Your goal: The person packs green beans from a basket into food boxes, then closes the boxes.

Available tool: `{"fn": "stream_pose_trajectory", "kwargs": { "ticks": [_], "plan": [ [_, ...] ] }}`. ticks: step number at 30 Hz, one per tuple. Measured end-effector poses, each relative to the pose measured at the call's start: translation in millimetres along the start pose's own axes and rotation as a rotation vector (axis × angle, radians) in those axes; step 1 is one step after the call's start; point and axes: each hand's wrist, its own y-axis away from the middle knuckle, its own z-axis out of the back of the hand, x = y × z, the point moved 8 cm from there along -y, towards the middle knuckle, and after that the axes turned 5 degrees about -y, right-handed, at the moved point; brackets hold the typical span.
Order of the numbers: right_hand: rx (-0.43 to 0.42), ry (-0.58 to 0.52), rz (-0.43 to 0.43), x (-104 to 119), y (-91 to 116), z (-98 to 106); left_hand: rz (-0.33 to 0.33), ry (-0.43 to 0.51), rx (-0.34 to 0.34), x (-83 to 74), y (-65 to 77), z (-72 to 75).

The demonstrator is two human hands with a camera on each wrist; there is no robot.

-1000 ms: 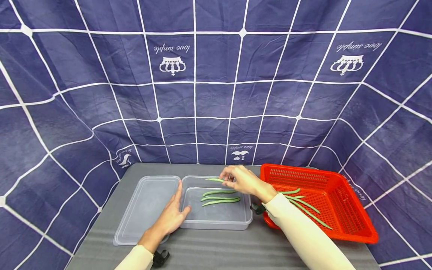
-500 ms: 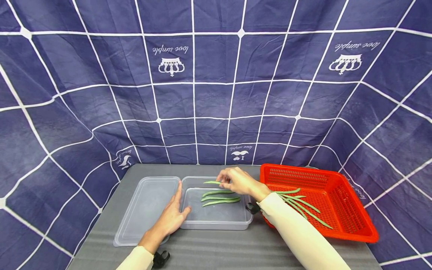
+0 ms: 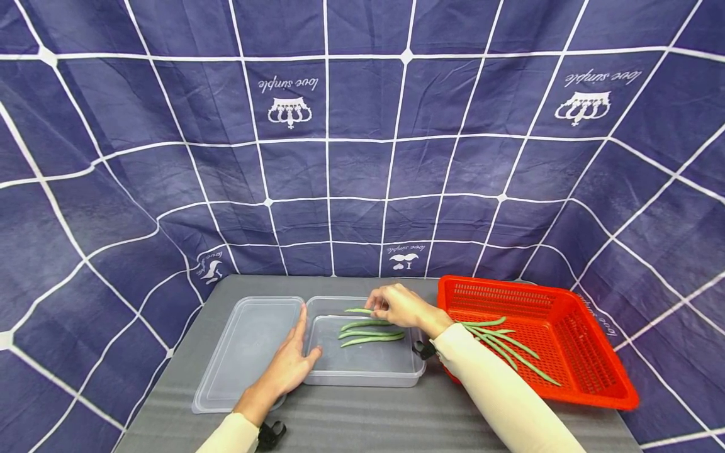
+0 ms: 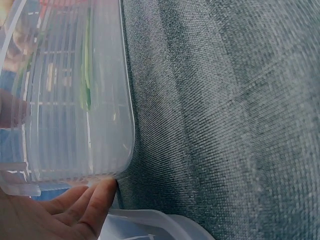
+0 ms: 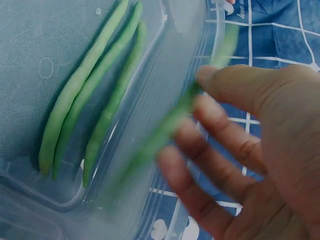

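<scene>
My right hand [image 3: 403, 308] pinches a green bean [image 3: 355, 310] between thumb and fingertips, above the far side of a clear plastic container [image 3: 362, 379]. The held bean looks blurred and slanted in the right wrist view. Three other green beans [image 5: 77, 95] lie side by side on the container's floor. At the container's left wall, my left hand [image 3: 287, 363] holds the edge, thumb over the rim and fingers along the outside. Those fingers [image 4: 100, 200] show against the wall in the left wrist view.
A clear lid [image 3: 243, 352] lies flat left of the container, partly under the left forearm. On the right stands a red perforated basket [image 3: 595, 352] with several green beans [image 3: 523, 362] in it. A blue checked cloth [image 3: 357, 170] hangs behind the grey table [image 3: 351, 418].
My right hand has shifted slightly left and lowered the bean closer to the container's floor. The left hand and the container stay in place.
</scene>
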Motion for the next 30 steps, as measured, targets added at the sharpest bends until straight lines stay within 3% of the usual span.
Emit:
{"fn": "stream_pose_trajectory", "kwargs": {
  "ticks": [15,30],
  "plan": [
    [-0.008,0.040,-0.051,-5.0,8.3,6.8,0.005,0.014,-0.004,0.4,0.1,-0.3],
    [-0.098,0.052,0.034,3.2,33.7,42.9,0.001,0.004,-0.010,-0.2,0.2,-0.8]
  ]
}}
